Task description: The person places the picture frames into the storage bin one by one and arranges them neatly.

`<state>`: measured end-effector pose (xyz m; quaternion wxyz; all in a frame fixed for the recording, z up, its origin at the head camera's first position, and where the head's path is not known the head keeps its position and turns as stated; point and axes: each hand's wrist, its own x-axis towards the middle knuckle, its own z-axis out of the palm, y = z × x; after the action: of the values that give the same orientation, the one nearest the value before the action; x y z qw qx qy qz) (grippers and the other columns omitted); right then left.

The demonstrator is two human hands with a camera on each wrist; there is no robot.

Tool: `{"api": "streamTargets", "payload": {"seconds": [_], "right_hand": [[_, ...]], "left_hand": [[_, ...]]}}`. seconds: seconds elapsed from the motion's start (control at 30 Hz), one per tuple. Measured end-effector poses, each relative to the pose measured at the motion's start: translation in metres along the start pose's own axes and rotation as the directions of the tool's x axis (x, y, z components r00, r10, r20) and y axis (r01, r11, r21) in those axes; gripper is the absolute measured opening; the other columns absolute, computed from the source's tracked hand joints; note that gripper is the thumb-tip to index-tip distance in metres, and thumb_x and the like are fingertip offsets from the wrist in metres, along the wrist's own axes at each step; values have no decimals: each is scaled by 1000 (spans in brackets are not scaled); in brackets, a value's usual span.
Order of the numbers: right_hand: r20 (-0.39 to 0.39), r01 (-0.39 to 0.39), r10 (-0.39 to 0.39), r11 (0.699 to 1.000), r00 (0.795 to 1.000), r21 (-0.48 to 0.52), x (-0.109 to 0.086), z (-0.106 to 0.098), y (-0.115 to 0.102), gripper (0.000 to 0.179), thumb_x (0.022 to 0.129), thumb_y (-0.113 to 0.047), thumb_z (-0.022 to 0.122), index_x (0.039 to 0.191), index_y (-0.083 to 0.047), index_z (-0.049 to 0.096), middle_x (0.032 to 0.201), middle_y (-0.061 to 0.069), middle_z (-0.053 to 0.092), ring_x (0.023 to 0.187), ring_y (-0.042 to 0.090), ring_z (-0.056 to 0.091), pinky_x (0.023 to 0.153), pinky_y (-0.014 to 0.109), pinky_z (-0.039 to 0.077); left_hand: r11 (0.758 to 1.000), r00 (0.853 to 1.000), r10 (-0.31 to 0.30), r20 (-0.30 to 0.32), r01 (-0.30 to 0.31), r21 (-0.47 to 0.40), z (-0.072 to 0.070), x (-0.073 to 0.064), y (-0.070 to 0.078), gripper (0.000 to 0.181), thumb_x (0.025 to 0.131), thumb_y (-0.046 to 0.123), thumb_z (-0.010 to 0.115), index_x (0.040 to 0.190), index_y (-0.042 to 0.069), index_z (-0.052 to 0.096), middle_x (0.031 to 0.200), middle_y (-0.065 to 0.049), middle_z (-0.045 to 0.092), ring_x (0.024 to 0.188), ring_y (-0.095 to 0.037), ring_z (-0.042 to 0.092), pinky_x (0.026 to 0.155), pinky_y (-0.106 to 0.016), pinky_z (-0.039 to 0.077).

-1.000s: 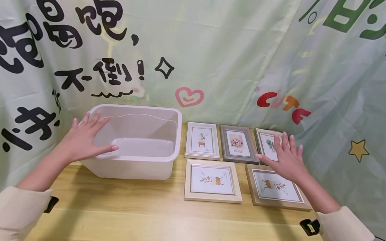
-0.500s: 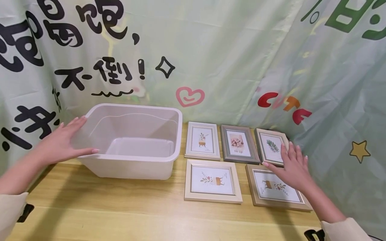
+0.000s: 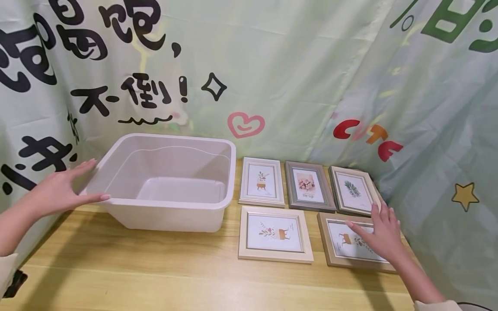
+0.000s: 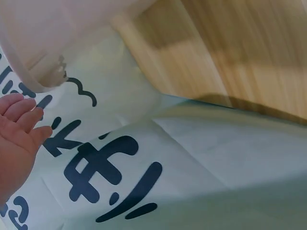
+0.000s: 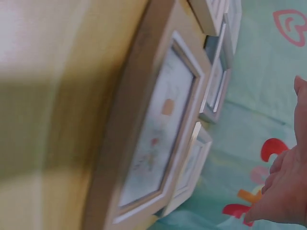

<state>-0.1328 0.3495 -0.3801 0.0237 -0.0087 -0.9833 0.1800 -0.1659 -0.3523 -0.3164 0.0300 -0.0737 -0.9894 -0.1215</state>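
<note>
A whitish plastic bin (image 3: 167, 216) stands on the left of the table, with nothing in it. My left hand (image 3: 58, 192) hovers at its left end, fingers stretched and thumb near the rim; contact cannot be told. In the left wrist view that hand (image 4: 18, 139) shows below the bin's rim (image 4: 41, 86). My right hand (image 3: 383, 237) is spread above the brown picture frame (image 3: 346, 244) and covers its right part. Behind that lies a cream-edged frame with a green leaf (image 3: 353, 190). The right wrist view shows the hand (image 5: 283, 191) apart from the brown frame (image 5: 158, 124).
A pale wooden frame (image 3: 275, 233) lies at the front, left of the brown one. A white frame (image 3: 260, 181) and a grey frame (image 3: 310, 185) lie flat behind. Printed cloth (image 3: 295, 86) hangs around the back and sides of the wooden table (image 3: 194, 268).
My left hand has moved left, from over the bin to its left end. My right hand has drawn back toward me, uncovering the leaf frame. Bin and frames have stayed put.
</note>
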Motion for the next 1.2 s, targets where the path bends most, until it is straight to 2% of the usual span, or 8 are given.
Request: {"api": "streamTargets", "payload": {"seconds": [0.33,0.43,0.5,0.7,0.9,1.0,1.1,1.2], "right_hand": [[-94,-30,40,995,995,99,-9,21,31,92,88,-41,56,135,25,13,137,50,11,129,62,8,103,69,10],[-124,-51,63,993,990,103,-12,25,39,85,87,-38,59,132,25,23,130,50,25,125,60,22,103,65,21],[-161,-62,76,994,984,89,-15,29,43,73,85,-36,62,122,22,38,119,45,38,114,55,36,95,62,31],[-276,-92,112,992,955,81,-27,41,54,52,81,-27,68,100,17,48,94,35,47,84,45,46,71,53,40],[-369,-190,212,977,905,96,-33,49,60,33,80,-18,69,73,5,48,70,21,47,62,29,43,53,35,33],[-377,-260,285,958,881,118,-37,50,63,30,81,-16,67,77,9,52,73,28,51,64,36,48,57,39,38],[-321,-354,379,925,868,137,-41,49,66,37,85,-19,62,104,13,59,104,38,57,94,51,53,80,52,41],[-238,-451,481,876,844,171,-42,48,69,54,88,-26,58,120,17,49,121,39,47,111,53,44,94,57,35]], "left_hand": [[999,999,-29,39,27,46,6,-3,-6,103,74,53,68,144,-5,20,137,-39,29,109,-64,39,78,-66,41],[998,997,-45,58,42,54,7,-3,-7,103,75,55,66,144,-5,19,134,-42,31,108,-64,40,77,-66,42],[997,997,-47,62,43,60,8,-3,-7,102,75,55,66,144,-6,20,131,-44,32,107,-64,41,76,-66,42],[997,997,-46,61,42,65,9,-3,-8,102,75,55,66,143,-6,20,128,-45,34,104,-64,44,72,-61,45],[998,998,-37,48,35,48,12,-2,-9,101,75,54,67,143,-5,21,132,-42,32,108,-64,41,75,-64,43],[999,999,-22,25,21,40,12,-2,-8,100,74,53,68,142,-5,24,137,-38,30,112,-64,37,80,-67,40],[999,1000,-9,9,9,31,12,-2,-8,99,74,52,69,142,-6,26,138,-36,30,113,-63,35,82,-68,38],[999,1000,-10,8,10,33,11,-3,-8,99,74,52,69,141,-6,26,138,-36,30,113,-63,35,82,-68,38]]}}
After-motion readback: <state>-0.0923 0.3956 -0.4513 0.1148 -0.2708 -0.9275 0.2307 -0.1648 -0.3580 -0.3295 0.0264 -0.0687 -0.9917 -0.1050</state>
